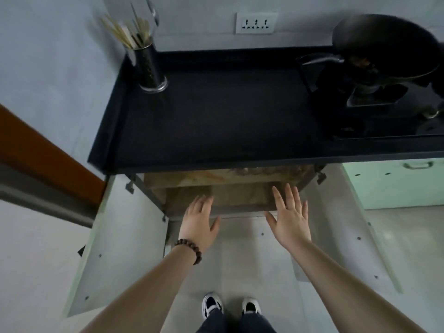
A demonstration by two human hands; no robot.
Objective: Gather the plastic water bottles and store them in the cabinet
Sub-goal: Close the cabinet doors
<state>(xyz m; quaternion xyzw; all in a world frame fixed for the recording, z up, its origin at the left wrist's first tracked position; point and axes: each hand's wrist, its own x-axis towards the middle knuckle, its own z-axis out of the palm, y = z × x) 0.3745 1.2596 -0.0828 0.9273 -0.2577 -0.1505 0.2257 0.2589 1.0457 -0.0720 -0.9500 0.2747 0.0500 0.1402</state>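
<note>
The cabinet (223, 198) under the black countertop stands with both doors swung wide. Its brownish shelves show in the opening. At the back of the upper shelf some pale rounded shapes (249, 171) are dimly visible; I cannot tell what they are. My left hand (198, 223), with a bead bracelet on the wrist, is spread flat in front of the lower shelf edge and holds nothing. My right hand (289, 216) is spread the same way a little to the right, also holding nothing. No bottle is clearly visible.
The left cabinet door (120, 236) and the right cabinet door (348, 224) flank my arms. On the black countertop (228, 111) stand a metal utensil holder (150, 68) at back left and a wok on a gas stove (382, 58) at right. My shoes (230, 306) are on the pale floor.
</note>
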